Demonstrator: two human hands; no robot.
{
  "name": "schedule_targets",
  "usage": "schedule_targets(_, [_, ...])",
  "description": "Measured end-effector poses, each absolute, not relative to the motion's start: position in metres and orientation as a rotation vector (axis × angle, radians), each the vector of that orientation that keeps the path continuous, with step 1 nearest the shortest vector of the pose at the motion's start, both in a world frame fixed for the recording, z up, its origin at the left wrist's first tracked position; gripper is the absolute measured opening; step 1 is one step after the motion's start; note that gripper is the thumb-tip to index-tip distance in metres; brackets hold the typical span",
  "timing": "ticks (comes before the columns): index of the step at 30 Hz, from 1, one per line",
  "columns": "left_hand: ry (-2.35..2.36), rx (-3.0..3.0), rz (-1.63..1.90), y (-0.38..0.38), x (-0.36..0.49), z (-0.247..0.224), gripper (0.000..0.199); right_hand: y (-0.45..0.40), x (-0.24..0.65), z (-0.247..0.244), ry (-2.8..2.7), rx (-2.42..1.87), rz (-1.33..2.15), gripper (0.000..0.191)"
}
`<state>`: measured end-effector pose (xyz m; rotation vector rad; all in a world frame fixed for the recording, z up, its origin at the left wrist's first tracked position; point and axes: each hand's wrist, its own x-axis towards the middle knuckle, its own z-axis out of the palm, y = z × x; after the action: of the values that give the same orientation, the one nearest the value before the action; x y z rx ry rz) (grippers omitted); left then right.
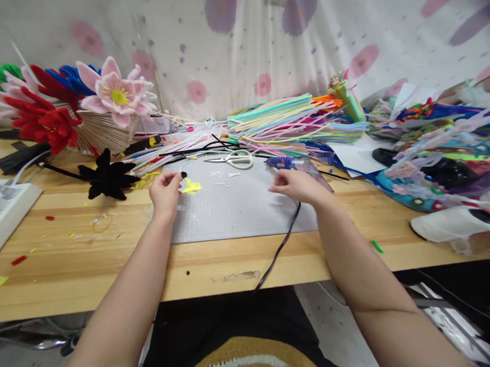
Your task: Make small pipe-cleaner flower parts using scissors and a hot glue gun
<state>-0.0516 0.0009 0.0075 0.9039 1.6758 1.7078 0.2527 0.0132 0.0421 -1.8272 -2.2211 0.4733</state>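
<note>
Left grip (166,190) pinches small round black piece (184,174), probably light, soft; better hold by edge. Right grip (292,183) near blue glue gun (279,163), cannot tell if grasping.

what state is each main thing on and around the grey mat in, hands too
Left hand: pinching a small black piece
Right hand: fingers bent, grip unclear
Glue gun: lying down
Scissors: lying down, blades apparently closed
Grey mat: flat, scraps on it
Black flower: lying down, petals spread
</note>
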Motion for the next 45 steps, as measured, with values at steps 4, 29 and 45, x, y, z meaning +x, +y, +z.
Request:
schedule_targets(4, [1.679, 0.896, 1.699, 0.000, -0.050, 0.008, 0.015, 0.018, 0.183, 0.024, -2.257, -1.337, 0.635, 0.008])
schedule_targets(29, [1.615, 0.866, 1.772, 0.001, -0.050, 0.007, 0.014, 0.045, 0.084, -0.008, -2.081, -1.201, 0.709, 0.029])
schedule_targets(45, [1.612, 0.860, 1.786, 0.002, -0.050, 0.005, 0.013, 0.045, 0.077, -0.010, -2.357, -1.177, 0.363, 0.026])
